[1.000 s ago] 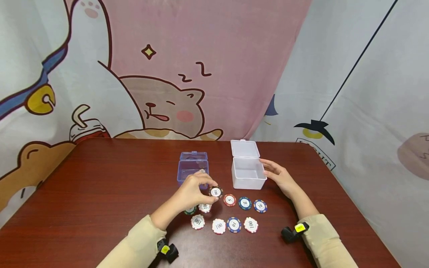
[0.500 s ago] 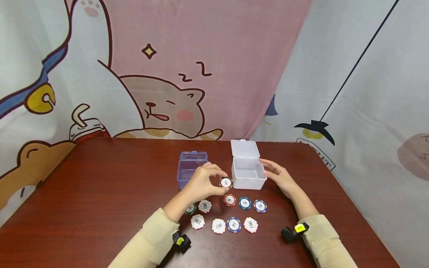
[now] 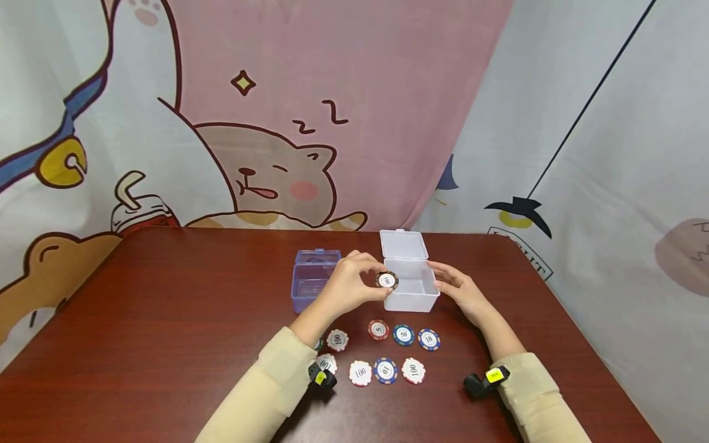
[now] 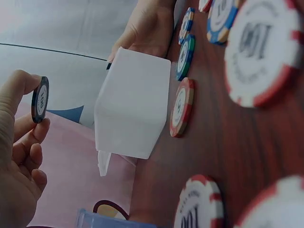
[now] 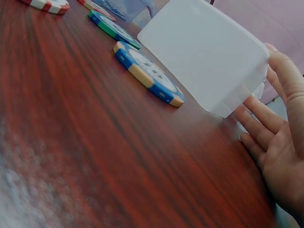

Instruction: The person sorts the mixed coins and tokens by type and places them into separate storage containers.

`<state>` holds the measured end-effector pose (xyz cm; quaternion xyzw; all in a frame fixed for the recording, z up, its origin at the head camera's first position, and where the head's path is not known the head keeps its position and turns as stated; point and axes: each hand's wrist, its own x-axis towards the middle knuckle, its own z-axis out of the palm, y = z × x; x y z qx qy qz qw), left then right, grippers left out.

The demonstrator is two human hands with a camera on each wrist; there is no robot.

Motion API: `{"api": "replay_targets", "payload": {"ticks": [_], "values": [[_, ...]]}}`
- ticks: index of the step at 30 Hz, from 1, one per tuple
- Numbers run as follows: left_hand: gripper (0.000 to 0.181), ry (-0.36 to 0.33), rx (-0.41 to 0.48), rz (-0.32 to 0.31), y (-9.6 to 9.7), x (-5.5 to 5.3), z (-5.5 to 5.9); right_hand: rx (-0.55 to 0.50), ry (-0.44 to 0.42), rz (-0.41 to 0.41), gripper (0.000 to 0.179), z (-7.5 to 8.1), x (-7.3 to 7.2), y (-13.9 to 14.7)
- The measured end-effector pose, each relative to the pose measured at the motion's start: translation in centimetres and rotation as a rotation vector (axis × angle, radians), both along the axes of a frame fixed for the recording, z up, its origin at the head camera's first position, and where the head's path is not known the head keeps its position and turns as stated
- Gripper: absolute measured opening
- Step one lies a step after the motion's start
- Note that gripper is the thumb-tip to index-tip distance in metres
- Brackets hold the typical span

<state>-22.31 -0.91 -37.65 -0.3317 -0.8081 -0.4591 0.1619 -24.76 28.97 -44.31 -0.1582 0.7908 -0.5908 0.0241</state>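
Head view: the left hand (image 3: 348, 284), near the middle of the frame, pinches a black-edged 100 chip (image 3: 386, 280) between thumb and fingertips, its face turned toward the camera. The chip sits in the air at the near-left rim of the white box (image 3: 411, 285), whose lid (image 3: 404, 244) stands open behind it. The right hand (image 3: 456, 292) rests with straight, relaxed fingers against the box's right wall, a wide grip that holds nothing; judging by the contact, it steadies the box. Left of centre the blue box (image 3: 311, 287) also stands open on the red-brown surface (image 3: 166, 320). Below the hands lie loose chips in two rows, among them a red 5 chip (image 3: 378, 329), a blue 50 chip (image 3: 404, 335) and a blue 10 chip (image 3: 429, 339)

Left wrist view: at the left edge the chip (image 4: 40, 99) is seen edge-on, clamped between thumb and forefinger (image 4: 32, 137), apart from the white box (image 4: 133, 107) at centre. The right hand (image 4: 145, 28) touches the box's far side at the top. Chips lie flat along the right side

Right wrist view: the right hand's fingers (image 5: 263, 116) at the right edge lie straight beside the white box (image 5: 206, 66), touching its corner. A blue and yellow chip (image 5: 149, 73) lies flat just beside the box, upper centre
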Motion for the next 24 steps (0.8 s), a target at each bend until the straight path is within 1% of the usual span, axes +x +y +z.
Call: {"api": "replay_targets", "payload": {"ticks": [4,8,11,15,20,24], "values": [[0.034,-0.012,-0.009,0.031,0.8,-0.7,0.1,-0.002,0.005,0.007,0.047,0.0,0.0,-0.1],[0.033,0.011,-0.017,0.054,1.6,-1.3,0.0,0.002,0.005,0.002,0.047,0.1,0.0,0.0],[0.032,0.029,-0.031,0.072,2.2,-1.7,-0.2,0.01,0.001,-0.007,0.048,0.2,0.0,-0.1],[0.035,0.038,-0.051,0.111,2.8,-2.2,-0.6,0.02,-0.002,-0.01,0.049,0.3,0.0,-0.1],[0.036,0.032,-0.067,0.154,3.6,-2.6,-1.1,0.02,-0.007,-0.012,0.049,0.3,0.1,-0.2],[0.036,0.023,-0.105,0.199,4.1,-2.7,-1.7,0.019,-0.007,-0.011,0.048,0.2,0.0,-0.2]]}}
